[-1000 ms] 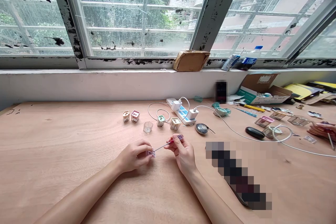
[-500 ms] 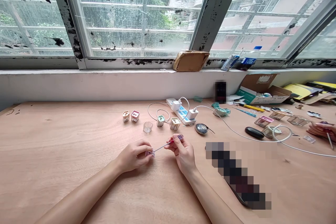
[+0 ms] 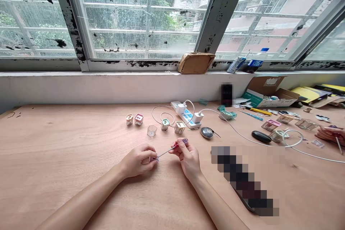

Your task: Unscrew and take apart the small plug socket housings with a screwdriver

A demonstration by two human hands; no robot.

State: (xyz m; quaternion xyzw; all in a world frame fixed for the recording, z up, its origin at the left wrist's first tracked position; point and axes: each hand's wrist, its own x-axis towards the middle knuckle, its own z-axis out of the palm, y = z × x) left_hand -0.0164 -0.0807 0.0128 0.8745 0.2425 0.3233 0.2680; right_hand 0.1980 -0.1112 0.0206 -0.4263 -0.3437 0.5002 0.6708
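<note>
white cable (image 3: 293,130) on the far right has shifted slightly rightward since the earlier frame, while both of the person's hands sit almost where they were. well in front of and left of the power strip (image 3: 187,116), the left hand (image 3: 138,160) curls narrowly around a small clear cube (image 3: 153,159), pinching it between thumb and fingers. just right of that, the right hand (image 3: 188,156) holds a slim screwdriver (image 3: 175,147) in a tight pinch by its red and purple handle, with the thin shaft slanting left and its tip meeting the cube. further left of the power strip stand two small cubes (image 3: 134,119) with pink and tan tops, then a clear hexagonal case (image 3: 151,130), and just beside the strip two more cubes (image 3: 172,125). right of the power strip lie a round grey object (image 3: 206,132), a black oval case (image 3: 261,136) and a pixelated block (image 3: 242,179) nearer the person. at the far right, well beyond the power strip, a co-worker's hand (image 3: 330,134) holds a thin tool, too small to name exactly.
</note>
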